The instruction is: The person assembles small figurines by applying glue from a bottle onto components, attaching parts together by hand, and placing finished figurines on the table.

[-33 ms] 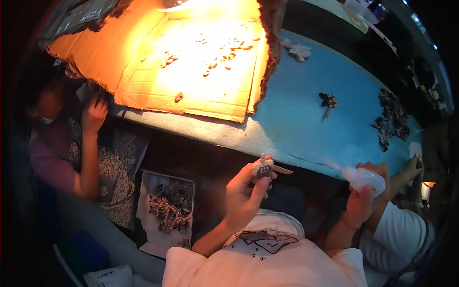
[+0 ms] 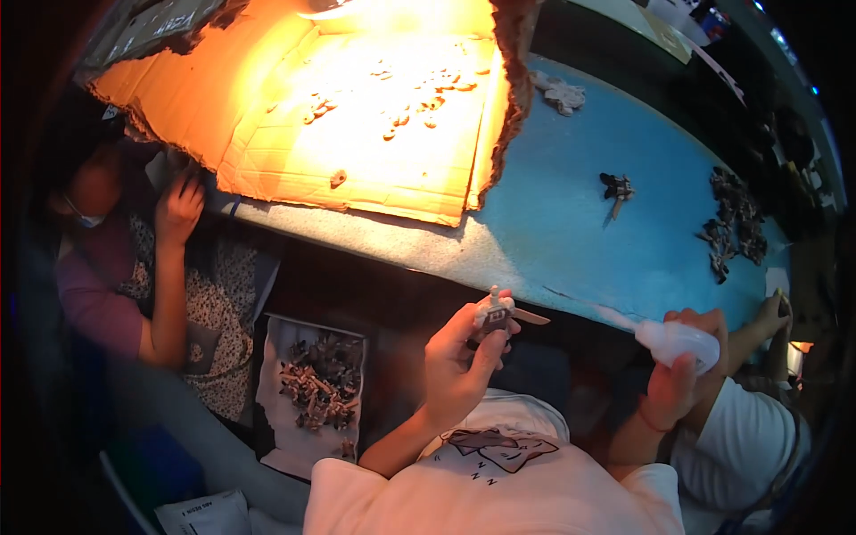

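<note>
Close in front of my shirt, my left hand (image 2: 456, 361) pinches a small grey and cream toy-like figure (image 2: 495, 316) between thumb and fingers. A thin tan blade-like piece (image 2: 532, 317) sticks out from it to the right. My right hand (image 2: 669, 390) is wrapped round a translucent white squeeze bottle (image 2: 685, 348), tilted over. Its thin pale nozzle (image 2: 615, 316) points left, toward the table's near edge, and stays apart from the figure. On the blue tabletop lies a similar small figure (image 2: 617, 191).
A brightly lit cardboard box (image 2: 339, 207) holds several small parts. Dark pieces (image 2: 736, 223) are heaped at the right of the blue table (image 2: 553, 214). A lined tray of small parts (image 2: 316, 383) sits lower left. Co-workers sit at left (image 2: 120, 303) and right (image 2: 744, 446).
The bottle in my right hand has tipped slightly, its nozzle a little lower. My left hand keeps the figure in the same grip. The whole view has shifted slightly.
</note>
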Tool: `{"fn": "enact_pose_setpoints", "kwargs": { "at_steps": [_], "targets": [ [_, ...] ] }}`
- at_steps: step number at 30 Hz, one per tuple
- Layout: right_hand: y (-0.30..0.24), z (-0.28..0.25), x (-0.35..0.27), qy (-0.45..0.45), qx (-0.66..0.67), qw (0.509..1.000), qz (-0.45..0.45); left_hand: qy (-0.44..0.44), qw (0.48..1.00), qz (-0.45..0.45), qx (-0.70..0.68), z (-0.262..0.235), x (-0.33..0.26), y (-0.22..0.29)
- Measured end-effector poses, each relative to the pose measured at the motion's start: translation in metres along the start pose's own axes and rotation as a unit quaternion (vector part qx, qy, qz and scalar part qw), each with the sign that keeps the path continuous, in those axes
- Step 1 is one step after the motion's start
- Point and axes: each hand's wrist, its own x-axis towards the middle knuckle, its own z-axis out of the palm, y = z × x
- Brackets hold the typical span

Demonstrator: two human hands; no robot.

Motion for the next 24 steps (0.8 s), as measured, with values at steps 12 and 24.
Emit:
{"fn": "enact_pose_setpoints", "kwargs": {
  "at_steps": [12,24],
  "targets": [
    [-0.029,0.029,0.001,-0.121,-0.144,0.967,-0.169,0.077,0.939,0.216,0.257,-0.008,0.001,-0.003],
    [-0.036,0.035,0.015,-0.249,-0.135,0.922,-0.265,0.082,0.902,0.276,0.322,-0.017,0.0,-0.003]
  ]
}}
